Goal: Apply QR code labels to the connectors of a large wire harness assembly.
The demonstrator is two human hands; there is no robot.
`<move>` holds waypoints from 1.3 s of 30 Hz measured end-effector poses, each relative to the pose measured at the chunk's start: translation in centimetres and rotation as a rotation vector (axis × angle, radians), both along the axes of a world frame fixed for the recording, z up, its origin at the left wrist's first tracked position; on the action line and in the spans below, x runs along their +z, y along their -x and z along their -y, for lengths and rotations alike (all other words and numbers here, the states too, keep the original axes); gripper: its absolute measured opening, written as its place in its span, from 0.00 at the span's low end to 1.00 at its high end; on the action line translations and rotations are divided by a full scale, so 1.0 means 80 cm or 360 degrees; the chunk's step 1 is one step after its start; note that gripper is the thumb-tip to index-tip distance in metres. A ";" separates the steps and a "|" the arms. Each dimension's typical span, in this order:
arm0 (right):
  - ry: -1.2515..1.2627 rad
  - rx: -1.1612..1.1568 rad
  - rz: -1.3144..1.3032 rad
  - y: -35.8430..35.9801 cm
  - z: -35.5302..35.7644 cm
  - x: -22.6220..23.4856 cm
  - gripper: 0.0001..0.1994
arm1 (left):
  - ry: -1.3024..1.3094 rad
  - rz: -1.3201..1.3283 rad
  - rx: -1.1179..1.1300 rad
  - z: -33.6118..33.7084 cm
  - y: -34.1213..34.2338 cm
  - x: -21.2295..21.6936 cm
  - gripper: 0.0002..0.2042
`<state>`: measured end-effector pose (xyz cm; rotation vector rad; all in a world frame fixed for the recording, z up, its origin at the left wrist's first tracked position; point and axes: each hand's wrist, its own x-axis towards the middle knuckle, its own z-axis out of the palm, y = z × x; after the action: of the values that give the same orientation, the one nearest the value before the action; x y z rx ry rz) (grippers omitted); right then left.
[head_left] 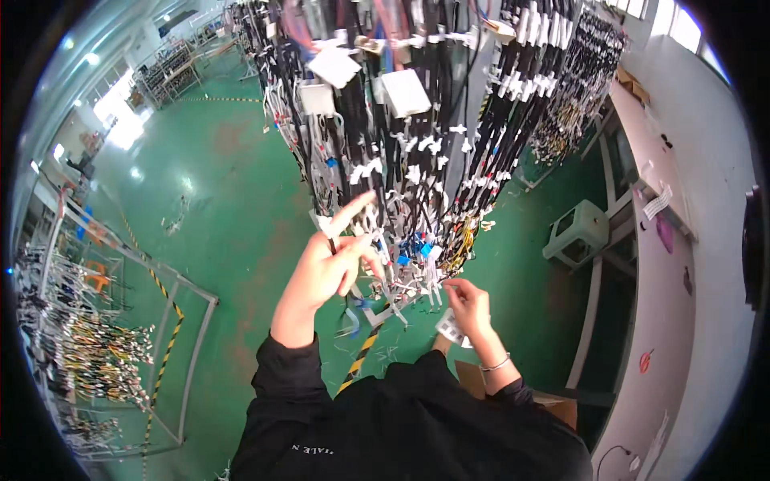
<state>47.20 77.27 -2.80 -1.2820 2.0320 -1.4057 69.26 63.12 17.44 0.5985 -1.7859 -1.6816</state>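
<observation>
A dense rack of hanging wire harnesses (417, 136), black cables with white tags and coloured connectors, fills the upper middle. My left hand (333, 268) is raised at the bundle's lower left, index finger pointing up, pinching a thin black wire. My right hand (468, 309) is lower to the right, under the hanging ends, holding a small white tag or connector (449, 327). A bracelet sits on that wrist. Both sleeves are black.
Green floor (233, 200) with yellow-black hazard tape (362, 353). A second metal rack with yellow and white harnesses (88, 345) stands at left. A pale green plastic stool (579, 231) and a white workbench (666, 264) are at right. A cardboard box (553, 401) sits below my right arm.
</observation>
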 end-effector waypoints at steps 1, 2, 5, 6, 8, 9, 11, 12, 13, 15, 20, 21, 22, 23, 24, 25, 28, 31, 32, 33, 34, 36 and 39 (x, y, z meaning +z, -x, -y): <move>0.0080 0.0050 0.0053 -0.007 0.006 -0.004 0.07 | 0.0057 0.0038 0.0221 -0.002 0.010 -0.004 0.25; 0.0018 0.0067 0.0031 -0.013 0.011 -0.004 0.06 | 0.0113 0.0075 0.0446 -0.005 0.021 -0.013 0.24; 0.0098 0.0131 0.0219 -0.028 0.016 -0.022 0.06 | 0.0277 -0.0165 0.0837 -0.015 0.042 -0.026 0.22; 0.0134 0.0146 0.0287 -0.032 0.018 -0.027 0.06 | 0.0249 -0.0212 0.0905 -0.019 0.047 -0.026 0.22; 0.0103 0.0168 0.0338 -0.036 0.017 -0.028 0.06 | 0.0281 -0.0134 0.0761 -0.025 0.059 -0.027 0.22; 0.0072 0.0179 0.0390 -0.037 0.018 -0.031 0.06 | 0.0204 -0.0141 0.0654 -0.029 0.078 -0.020 0.23; 0.0062 0.0221 0.0449 -0.037 0.021 -0.043 0.06 | 0.0313 -0.0070 0.0646 -0.017 0.107 -0.015 0.27; 0.0061 0.0239 0.0464 -0.036 0.020 -0.047 0.06 | 0.0295 -0.0061 0.0644 -0.008 0.108 -0.020 0.28; 0.0042 0.0269 0.0489 -0.034 0.020 -0.050 0.06 | 0.0164 -0.0155 0.0636 -0.004 0.107 -0.022 0.30; 0.0051 0.0271 0.0502 -0.031 0.021 -0.052 0.06 | 0.0137 -0.0255 0.0691 0.006 0.107 -0.029 0.31; -0.0008 0.0291 0.0614 -0.015 0.024 -0.050 0.05 | 0.0310 -0.0268 0.1103 0.009 0.119 -0.028 0.28; 0.0019 0.0269 0.0588 -0.014 0.025 -0.047 0.05 | 0.0321 -0.0259 0.1179 0.009 0.126 -0.029 0.28; 0.0015 0.0286 0.0592 -0.014 0.026 -0.049 0.05 | 0.0322 -0.0314 0.1189 0.012 0.131 -0.033 0.30; 0.0003 0.0293 0.0626 -0.012 0.026 -0.052 0.05 | 0.0284 -0.0290 0.1223 0.015 0.136 -0.032 0.31; -0.0009 0.0299 0.0659 -0.010 0.026 -0.055 0.05 | 0.0244 -0.0267 0.1256 0.017 0.139 -0.029 0.31; -0.0017 0.0311 0.0660 -0.008 0.027 -0.058 0.05 | 0.0198 -0.0246 0.1327 0.021 0.141 -0.026 0.29; -0.0051 0.0339 0.0618 -0.005 0.025 -0.056 0.05 | 0.0200 -0.0144 0.1572 0.043 0.144 -0.026 0.13; -0.0068 0.0344 0.0582 0.001 0.022 -0.058 0.05 | 0.0330 -0.0176 0.1568 0.042 0.127 -0.019 0.02; -0.0055 0.0329 0.0561 0.003 0.020 -0.058 0.05 | 0.0472 -0.0126 0.1469 0.039 0.115 -0.023 0.03; -0.0025 0.0312 0.0514 0.006 0.018 -0.056 0.05 | 0.0613 -0.0077 0.1366 0.033 0.104 -0.025 0.03; -0.0032 0.0287 0.0452 0.009 0.015 -0.052 0.05 | 0.0879 -0.0134 0.1258 0.024 0.096 -0.023 0.05; 0.0035 0.0175 0.0324 0.015 0.009 -0.052 0.04 | 0.0480 -0.0257 0.0882 -0.002 0.072 0.001 0.03; 0.0075 0.0128 0.0260 0.025 0.001 -0.053 0.04 | -0.0062 -0.0756 -0.0320 -0.022 0.018 0.024 0.07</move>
<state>45.21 77.20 -7.05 -1.2110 1.8305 -1.4778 67.78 64.88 19.34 0.0208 -1.5045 -1.8087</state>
